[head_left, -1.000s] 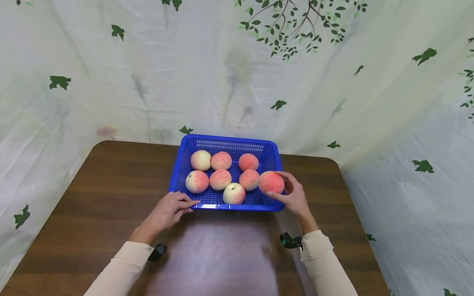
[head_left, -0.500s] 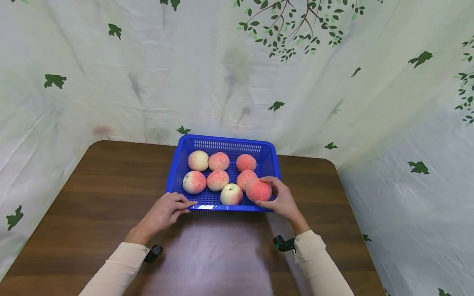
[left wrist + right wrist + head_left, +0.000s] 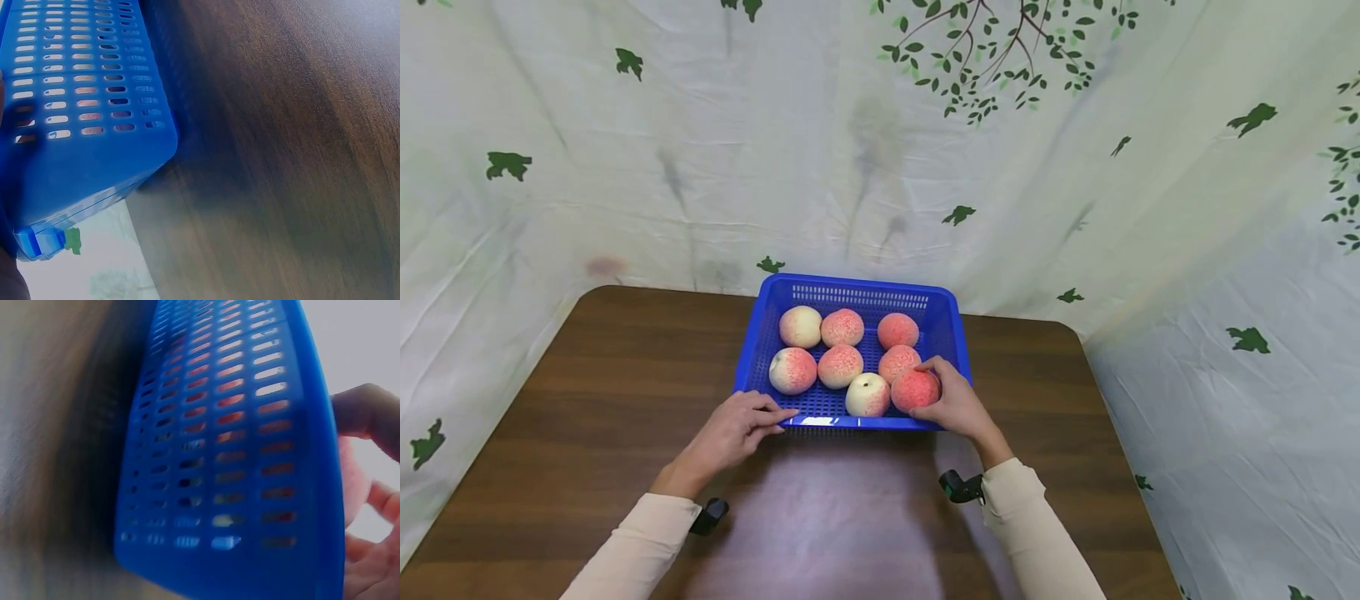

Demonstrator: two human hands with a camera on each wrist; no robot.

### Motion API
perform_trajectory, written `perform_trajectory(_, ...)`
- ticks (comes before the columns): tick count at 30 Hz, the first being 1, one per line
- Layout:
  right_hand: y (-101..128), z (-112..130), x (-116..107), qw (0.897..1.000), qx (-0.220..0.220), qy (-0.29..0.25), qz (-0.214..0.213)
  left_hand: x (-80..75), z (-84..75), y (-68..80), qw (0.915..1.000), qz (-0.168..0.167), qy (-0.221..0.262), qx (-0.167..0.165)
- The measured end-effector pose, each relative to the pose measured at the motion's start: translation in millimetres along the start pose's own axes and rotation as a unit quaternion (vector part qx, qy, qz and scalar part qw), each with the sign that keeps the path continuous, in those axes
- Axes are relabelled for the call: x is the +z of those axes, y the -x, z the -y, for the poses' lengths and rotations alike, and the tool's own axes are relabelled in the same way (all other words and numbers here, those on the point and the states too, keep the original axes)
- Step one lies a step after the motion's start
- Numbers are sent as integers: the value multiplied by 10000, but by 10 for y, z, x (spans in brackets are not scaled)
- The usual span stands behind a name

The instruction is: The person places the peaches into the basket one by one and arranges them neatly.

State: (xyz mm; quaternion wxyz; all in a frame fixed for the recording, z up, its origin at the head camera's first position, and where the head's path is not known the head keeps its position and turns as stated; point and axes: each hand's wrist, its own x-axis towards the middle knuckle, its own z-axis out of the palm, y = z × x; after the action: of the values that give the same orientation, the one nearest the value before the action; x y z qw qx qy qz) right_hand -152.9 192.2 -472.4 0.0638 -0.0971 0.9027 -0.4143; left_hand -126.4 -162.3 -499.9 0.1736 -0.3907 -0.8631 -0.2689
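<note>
A blue plastic basket (image 3: 857, 282) with slotted sides holds several peaches, some pink-red and some cream with a pink blush. My right hand (image 3: 957, 403) grips a pink-red peach (image 3: 916, 391) between thumb and fingers, low inside the front right part of the basket. Right beside it sits a cream peach (image 3: 867, 395), and another pink peach (image 3: 898, 362) lies just behind. At the front left corner, my left hand (image 3: 739, 429) holds the basket's rim. The right wrist view shows the held peach (image 3: 354, 481) partly hidden behind the basket wall.
The basket stands on a brown wooden table (image 3: 647, 367), near its back edge. A pale cloth (image 3: 820, 150) printed with green leaves hangs behind and along the sides. Each wrist wears a small black camera (image 3: 709, 517).
My right hand has carried the pink-red peach leftward and down from the basket's right rim to beside the front cream peach. The left hand stays at the rim.
</note>
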Motion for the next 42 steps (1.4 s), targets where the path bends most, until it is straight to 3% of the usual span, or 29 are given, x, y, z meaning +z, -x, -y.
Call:
perform_trajectory(10,-87,94,6,9955,729,71,597,5,-15,14,10000,-54,-13,22)
perform_trajectory(20,-108,113,18,9929,834,277,808,19,-29,-3,10000,-60,-20,-6)
perform_trajectory(30,-71,89,75,9970,507,281,512,22,-24,1,9999,-68,21,84)
perform_trajectory(37,-30,71,119,9983,575,78,12,27,-19,7,9998,-131,45,115)
perform_trajectory(42,-28,61,122,9987,499,-5,-87,6,-27,-16,9999,-104,-22,88)
